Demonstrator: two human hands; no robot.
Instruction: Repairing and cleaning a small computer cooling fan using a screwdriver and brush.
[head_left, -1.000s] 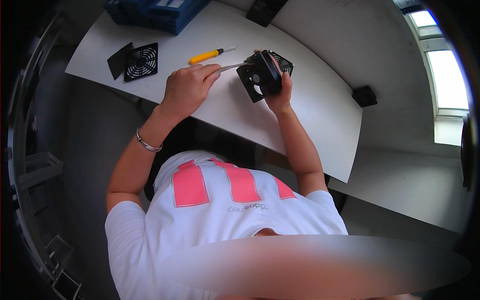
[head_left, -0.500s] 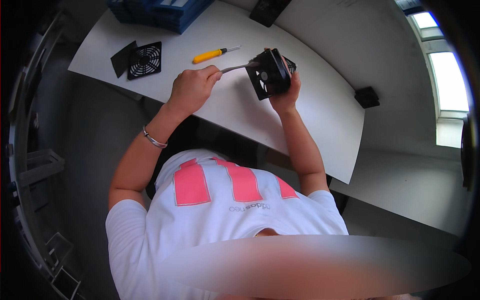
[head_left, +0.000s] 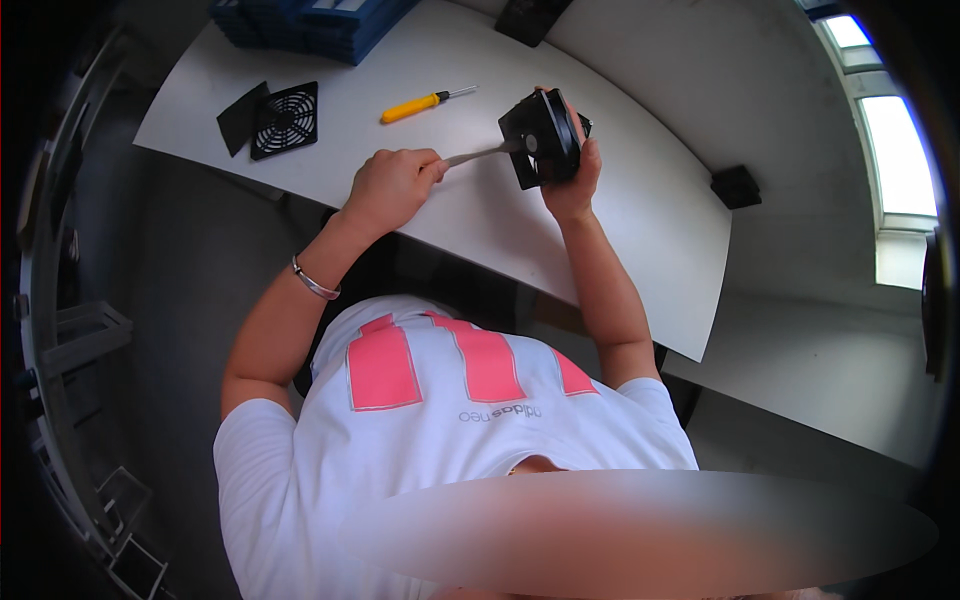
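My left hand (head_left: 393, 188) is closed around the end of a slim, greyish small brush (head_left: 472, 156). The brush's darker tip reaches into the open side of a square black cooling fan (head_left: 540, 138), near its round hub. Raised above the table, the fan is gripped from its right side by my right hand (head_left: 576, 185), whose thumb shows on the near right edge. Most of the fingers behind the fan are hidden. A yellow screwdriver (head_left: 411, 109) with a black collar and metal shaft lies on the table beyond my left hand.
On the white table (head_left: 470, 225) lie a round-slotted black fan grille (head_left: 286, 120) and a dark square filter sheet (head_left: 240, 121), partly overlapping. Blue bins (head_left: 310, 30) are stacked at the far left. One black fan (head_left: 735, 187) sits by the right edge, a dark square piece (head_left: 532, 18) at the back.
The fan has turned slightly in my right hand, and the brush tip has moved a little lower, nearer the hub. Both hands keep their holds.
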